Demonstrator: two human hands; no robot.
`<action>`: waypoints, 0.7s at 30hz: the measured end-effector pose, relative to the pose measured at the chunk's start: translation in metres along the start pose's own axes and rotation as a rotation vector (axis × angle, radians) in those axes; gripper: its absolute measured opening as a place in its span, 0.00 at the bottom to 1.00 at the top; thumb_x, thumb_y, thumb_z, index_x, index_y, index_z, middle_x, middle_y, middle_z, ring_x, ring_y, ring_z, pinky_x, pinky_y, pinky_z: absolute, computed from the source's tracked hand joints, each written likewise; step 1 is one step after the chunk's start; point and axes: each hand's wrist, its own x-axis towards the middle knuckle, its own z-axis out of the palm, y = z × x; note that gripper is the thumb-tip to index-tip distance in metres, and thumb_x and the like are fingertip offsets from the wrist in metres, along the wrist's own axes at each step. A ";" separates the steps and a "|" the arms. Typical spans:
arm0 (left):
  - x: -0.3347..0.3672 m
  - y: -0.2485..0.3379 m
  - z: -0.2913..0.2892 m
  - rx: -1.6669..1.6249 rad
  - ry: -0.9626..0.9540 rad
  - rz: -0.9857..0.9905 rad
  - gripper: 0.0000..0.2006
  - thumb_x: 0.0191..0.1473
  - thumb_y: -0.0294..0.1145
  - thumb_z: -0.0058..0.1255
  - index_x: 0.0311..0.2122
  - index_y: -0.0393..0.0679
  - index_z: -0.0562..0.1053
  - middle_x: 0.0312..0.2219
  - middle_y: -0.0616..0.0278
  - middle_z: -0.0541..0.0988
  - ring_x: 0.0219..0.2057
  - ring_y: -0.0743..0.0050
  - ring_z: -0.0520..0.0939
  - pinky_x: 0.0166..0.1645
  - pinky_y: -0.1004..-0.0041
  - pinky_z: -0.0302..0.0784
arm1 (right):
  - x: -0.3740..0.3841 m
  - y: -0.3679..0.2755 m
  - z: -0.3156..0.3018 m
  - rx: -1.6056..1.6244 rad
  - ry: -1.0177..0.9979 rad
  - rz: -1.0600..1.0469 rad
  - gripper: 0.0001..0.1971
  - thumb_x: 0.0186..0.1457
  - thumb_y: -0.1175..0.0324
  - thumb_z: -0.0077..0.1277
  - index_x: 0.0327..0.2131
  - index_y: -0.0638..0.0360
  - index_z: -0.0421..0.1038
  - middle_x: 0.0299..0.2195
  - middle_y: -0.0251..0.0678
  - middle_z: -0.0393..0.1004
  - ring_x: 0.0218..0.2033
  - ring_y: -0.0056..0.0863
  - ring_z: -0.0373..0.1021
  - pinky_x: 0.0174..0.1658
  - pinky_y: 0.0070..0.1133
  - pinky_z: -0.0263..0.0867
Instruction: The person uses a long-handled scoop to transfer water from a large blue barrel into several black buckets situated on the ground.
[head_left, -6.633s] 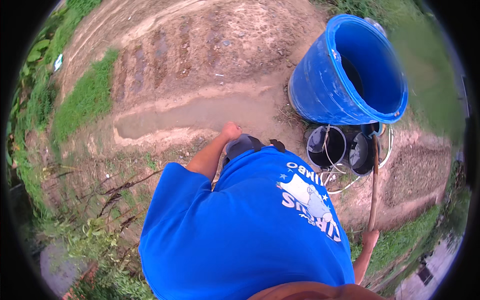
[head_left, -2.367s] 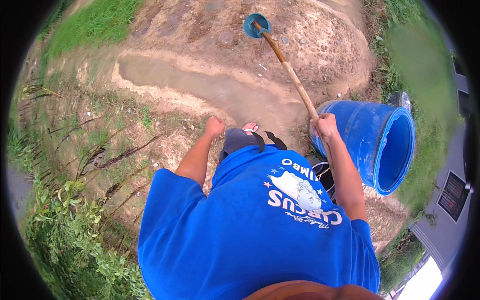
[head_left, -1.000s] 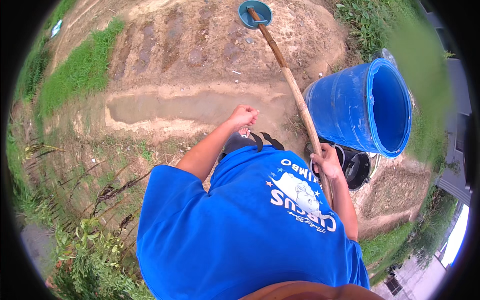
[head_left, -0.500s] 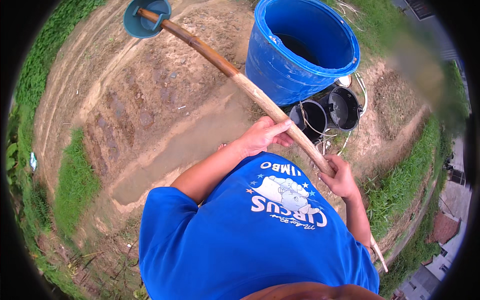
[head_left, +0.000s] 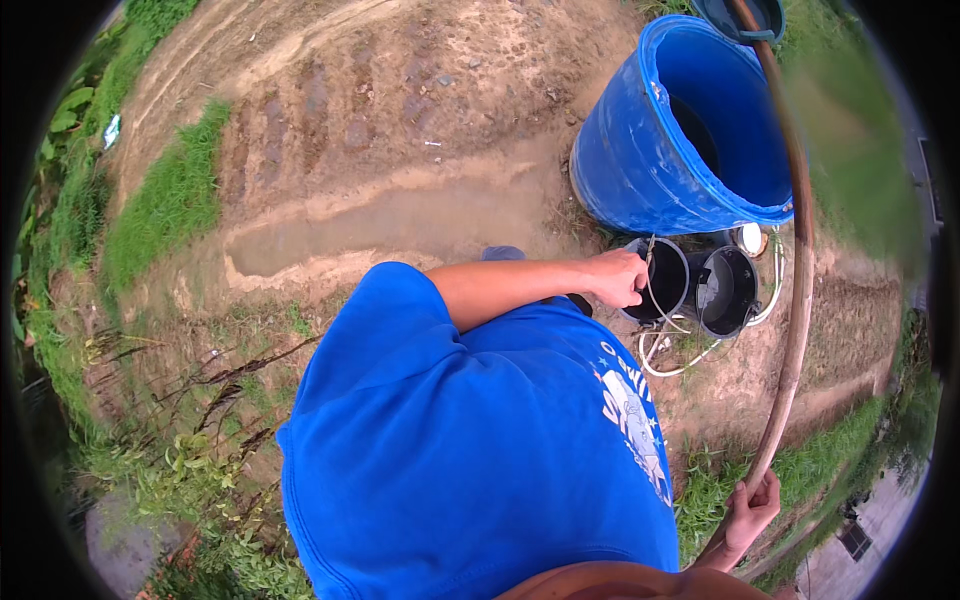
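My right hand (head_left: 748, 510), at the lower right, is closed round the wooden pole of a long-handled scoop (head_left: 798, 290). The pole runs up along the right side to a dark teal scoop bowl (head_left: 765, 22), which shows at the top beside the blue barrel's rim. My left hand (head_left: 618, 278) is off the pole, its fingers curled with nothing visible in them. It hovers at the left edge of a black bucket (head_left: 668, 285), close to the bucket's thin handle. Whether it touches the handle I cannot tell.
A large blue barrel (head_left: 625, 150) with dark contents stands beyond the buckets. A second black bucket (head_left: 728, 290) sits beside the first, with a pale hose (head_left: 775, 285) curving around. Muddy ground (head_left: 400, 225) lies to the left, and grass (head_left: 165, 210) grows farther left.
The scoop has swung from upper left to upper right, past the barrel. My left hand has let go of the pole and moved to the bucket. My right hand has shifted down and right.
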 end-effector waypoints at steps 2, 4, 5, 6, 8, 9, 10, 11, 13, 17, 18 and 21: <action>-0.009 -0.041 -0.003 0.092 0.134 -0.088 0.13 0.41 0.26 0.57 0.36 0.36 0.75 0.27 0.55 0.81 0.32 0.56 0.82 0.38 0.62 0.77 | 0.001 0.002 -0.016 -0.004 0.064 0.056 0.21 0.51 0.82 0.53 0.50 0.69 0.64 0.21 0.28 0.69 0.16 0.12 0.61 0.18 0.12 0.55; -0.022 -0.056 -0.021 0.178 0.125 -0.235 0.17 0.36 0.19 0.51 0.37 0.37 0.75 0.29 0.51 0.80 0.36 0.51 0.81 0.40 0.60 0.76 | -0.002 0.009 -0.027 -0.049 0.113 0.074 0.21 0.51 0.82 0.53 0.50 0.69 0.64 0.22 0.29 0.69 0.16 0.12 0.61 0.17 0.12 0.54; -0.025 -0.069 -0.024 0.213 0.160 -0.279 0.18 0.33 0.19 0.50 0.37 0.39 0.76 0.32 0.49 0.79 0.39 0.50 0.80 0.42 0.60 0.76 | -0.001 0.012 -0.033 -0.075 0.134 0.081 0.22 0.51 0.83 0.53 0.51 0.69 0.64 0.22 0.29 0.69 0.16 0.12 0.61 0.17 0.12 0.54; -0.032 -0.084 -0.024 0.209 0.168 -0.335 0.17 0.33 0.20 0.51 0.35 0.40 0.76 0.34 0.48 0.79 0.41 0.49 0.79 0.44 0.60 0.75 | 0.004 0.012 -0.037 -0.132 0.110 0.066 0.22 0.50 0.83 0.53 0.51 0.70 0.64 0.21 0.29 0.69 0.15 0.12 0.61 0.17 0.12 0.53; -0.038 -0.109 -0.024 0.154 0.176 -0.403 0.16 0.33 0.20 0.51 0.33 0.40 0.77 0.35 0.48 0.79 0.41 0.48 0.79 0.44 0.60 0.75 | 0.013 0.002 -0.034 -0.228 0.138 0.127 0.22 0.49 0.83 0.53 0.50 0.70 0.65 0.20 0.29 0.69 0.15 0.12 0.61 0.16 0.12 0.53; -0.040 -0.118 -0.023 0.125 0.178 -0.433 0.15 0.32 0.20 0.52 0.33 0.40 0.77 0.36 0.48 0.79 0.41 0.48 0.79 0.44 0.60 0.75 | 0.017 -0.005 -0.031 -0.277 0.157 0.156 0.22 0.49 0.83 0.53 0.50 0.70 0.65 0.20 0.29 0.69 0.15 0.13 0.61 0.16 0.12 0.53; -0.042 -0.126 -0.021 0.141 0.182 -0.430 0.15 0.32 0.21 0.52 0.32 0.41 0.77 0.36 0.49 0.79 0.41 0.49 0.79 0.44 0.60 0.75 | 0.022 -0.007 -0.029 -0.290 0.167 0.161 0.23 0.47 0.83 0.53 0.50 0.70 0.65 0.18 0.29 0.68 0.14 0.13 0.61 0.16 0.13 0.53; -0.041 -0.136 -0.017 0.151 0.184 -0.417 0.15 0.32 0.22 0.53 0.32 0.42 0.77 0.36 0.49 0.79 0.41 0.49 0.79 0.44 0.60 0.75 | 0.030 -0.017 -0.025 -0.333 0.153 0.166 0.23 0.46 0.83 0.53 0.49 0.70 0.66 0.18 0.28 0.67 0.15 0.13 0.60 0.16 0.14 0.53; -0.042 -0.160 -0.009 0.183 0.191 -0.398 0.14 0.33 0.23 0.54 0.32 0.43 0.77 0.36 0.49 0.79 0.41 0.51 0.79 0.44 0.61 0.75 | 0.048 -0.036 -0.014 -0.405 0.121 0.174 0.21 0.45 0.84 0.52 0.47 0.70 0.67 0.16 0.26 0.65 0.15 0.12 0.59 0.17 0.16 0.51; -0.055 -0.187 -0.005 0.130 0.285 -0.437 0.10 0.33 0.25 0.52 0.27 0.43 0.79 0.31 0.48 0.81 0.38 0.51 0.81 0.43 0.62 0.77 | 0.100 -0.061 -0.009 -0.912 0.060 -0.063 0.21 0.41 0.82 0.50 0.43 0.65 0.68 0.14 0.41 0.67 0.14 0.26 0.63 0.22 0.28 0.59; -0.062 -0.197 -0.003 0.139 0.325 -0.430 0.10 0.34 0.26 0.52 0.26 0.42 0.79 0.31 0.48 0.81 0.37 0.50 0.81 0.43 0.62 0.77 | 0.113 -0.076 -0.005 -0.957 0.071 -0.043 0.19 0.41 0.80 0.50 0.41 0.63 0.67 0.19 0.50 0.71 0.18 0.41 0.68 0.27 0.35 0.63; -0.084 -0.208 -0.014 0.127 0.323 -0.519 0.10 0.36 0.30 0.50 0.26 0.39 0.79 0.30 0.45 0.81 0.38 0.48 0.81 0.44 0.61 0.77 | 0.155 -0.108 0.007 -1.165 0.069 -0.328 0.18 0.42 0.78 0.51 0.41 0.61 0.67 0.24 0.54 0.74 0.26 0.53 0.71 0.31 0.41 0.64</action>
